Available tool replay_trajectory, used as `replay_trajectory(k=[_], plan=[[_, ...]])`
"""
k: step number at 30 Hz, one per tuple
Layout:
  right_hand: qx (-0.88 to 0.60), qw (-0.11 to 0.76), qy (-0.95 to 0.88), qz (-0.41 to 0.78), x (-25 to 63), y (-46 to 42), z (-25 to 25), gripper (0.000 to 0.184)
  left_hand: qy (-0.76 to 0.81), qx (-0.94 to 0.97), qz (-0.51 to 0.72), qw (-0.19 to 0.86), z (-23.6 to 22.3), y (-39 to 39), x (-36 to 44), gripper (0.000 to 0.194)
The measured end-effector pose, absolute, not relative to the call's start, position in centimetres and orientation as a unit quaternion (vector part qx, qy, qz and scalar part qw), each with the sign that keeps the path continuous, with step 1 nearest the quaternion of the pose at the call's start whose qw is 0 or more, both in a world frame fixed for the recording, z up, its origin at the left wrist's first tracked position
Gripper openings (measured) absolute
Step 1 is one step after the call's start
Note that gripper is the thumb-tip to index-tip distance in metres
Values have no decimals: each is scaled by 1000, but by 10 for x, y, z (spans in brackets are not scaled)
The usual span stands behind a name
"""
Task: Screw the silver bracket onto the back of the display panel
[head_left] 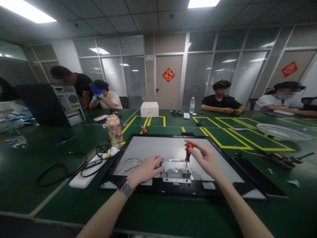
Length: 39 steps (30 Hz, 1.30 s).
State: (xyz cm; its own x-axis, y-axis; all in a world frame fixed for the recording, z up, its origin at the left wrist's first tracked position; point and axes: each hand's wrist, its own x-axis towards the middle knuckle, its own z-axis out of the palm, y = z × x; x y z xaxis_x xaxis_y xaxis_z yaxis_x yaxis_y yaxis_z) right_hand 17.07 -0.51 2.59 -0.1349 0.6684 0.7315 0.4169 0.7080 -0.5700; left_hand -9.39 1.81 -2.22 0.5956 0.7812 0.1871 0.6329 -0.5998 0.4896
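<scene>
A flat monitor panel (173, 147) lies face down on the green table, its silver back showing inside a black frame. Near its front edge sits a small metal board housing (175, 166). My right hand (205, 158) is closed on a red-and-black screwdriver (188, 155), held upright with its tip down on the housing. My left hand (146, 170), a watch on its wrist, rests with curled fingers against the housing's left side. Thin wires (128, 164) run across the panel to the left of that hand.
Left of the panel are a pink water bottle (114, 131), black cables (74, 168) and a white strip. A dark flat piece (257, 177) lies to the right, a white fan grille (282, 131) beyond. Several people sit at the far side, with a computer case (56, 104) and white box (149, 109).
</scene>
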Motion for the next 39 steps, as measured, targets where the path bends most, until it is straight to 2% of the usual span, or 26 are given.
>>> replay_trajectory(k=[5, 9, 12, 17, 20, 27, 33, 36, 39], plan=[[-376, 557, -739, 58, 170, -6, 28, 17, 405, 874, 191, 188, -22, 18, -94, 46], [-347, 551, -749, 122, 173, -5, 25, 29, 405, 874, 190, 188, -20, 17, -93, 46], [-342, 549, -747, 150, 174, -4, 24, 29, 405, 875, 190, 187, -20, 17, -93, 46], [-363, 555, -744, 81, 170, -5, 27, 20, 404, 873, 191, 194, -21, 18, -93, 46], [-359, 546, -754, 71, 169, -6, 28, 22, 406, 872, 189, 197, -20, 17, -93, 46], [-333, 523, -762, 185, 172, -7, 24, 36, 406, 871, 190, 201, -20, 16, -93, 46], [-363, 530, -764, 62, 169, -6, 28, 25, 404, 874, 188, 191, -21, 17, -92, 45], [-364, 526, -767, 48, 169, -7, 29, 23, 403, 876, 186, 188, -20, 17, -92, 45], [-348, 520, -777, 70, 172, -7, 27, 30, 404, 876, 186, 189, -20, 17, -93, 45]])
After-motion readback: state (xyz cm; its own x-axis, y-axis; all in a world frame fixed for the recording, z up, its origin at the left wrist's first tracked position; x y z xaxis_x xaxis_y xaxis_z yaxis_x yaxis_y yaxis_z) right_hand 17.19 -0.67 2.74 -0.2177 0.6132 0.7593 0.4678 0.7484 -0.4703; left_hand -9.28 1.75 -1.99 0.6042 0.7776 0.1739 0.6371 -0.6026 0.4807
